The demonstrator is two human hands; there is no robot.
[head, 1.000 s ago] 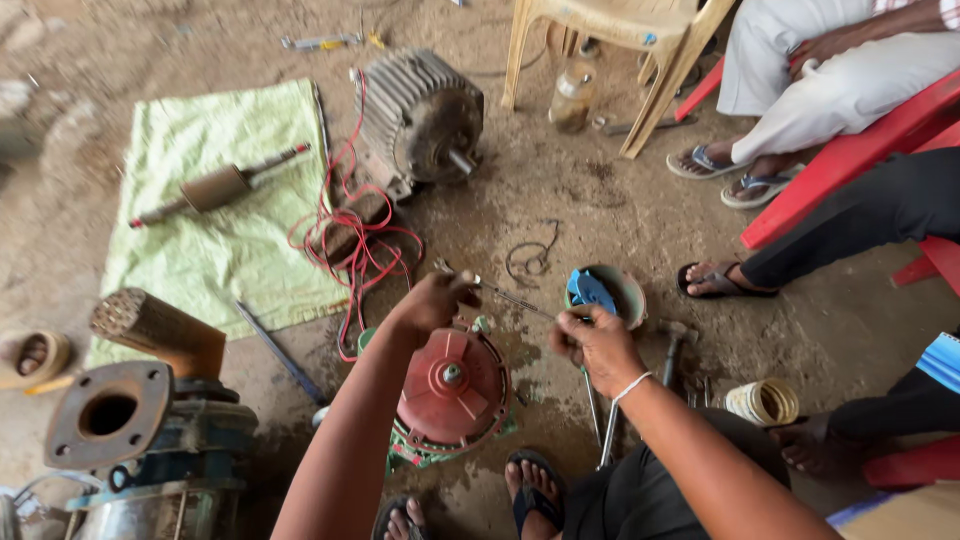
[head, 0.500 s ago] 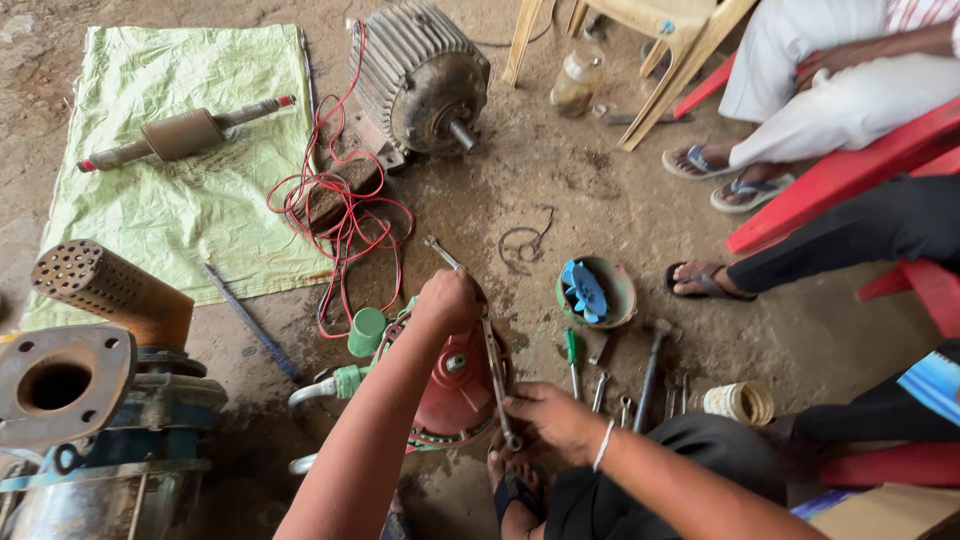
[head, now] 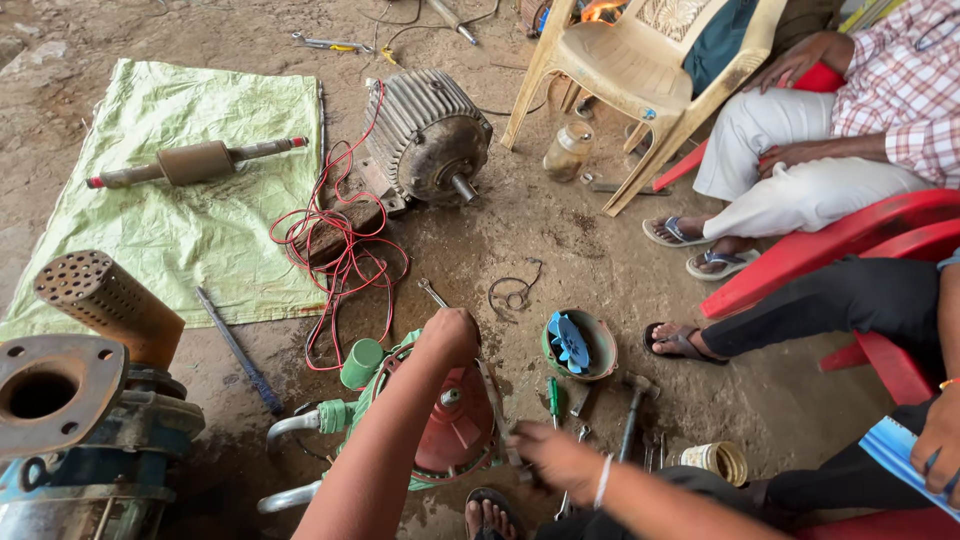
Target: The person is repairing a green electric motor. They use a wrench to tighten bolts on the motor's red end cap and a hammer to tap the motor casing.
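Observation:
My left hand [head: 450, 335] rests in a fist on the upper edge of a red round pump cover [head: 455, 430], which sits on a green pump body [head: 365, 365] on the dirt floor. A small spanner [head: 432, 292] pokes out past the fist. My right hand [head: 555, 460] is blurred at the cover's lower right. It closes on the lower end of a long grey metal tool [head: 495, 400] that lies along the cover's right edge.
Around the cover lie a green-handled screwdriver [head: 552, 395], a hammer [head: 632, 415], a tin [head: 715, 460] and a bowl with a blue impeller [head: 578, 345]. Further off lie a grey finned motor [head: 430, 135], red wires [head: 340, 250], a rotor shaft [head: 190, 162] on green sacking, and a rusty pump [head: 60, 420]. Seated people's sandalled feet [head: 680, 342] are at right.
The view has swung closer. My left hand stays on the cover's top. My right hand has dropped from the bowl with the blue impeller to the cover's lower right, on the long tool.

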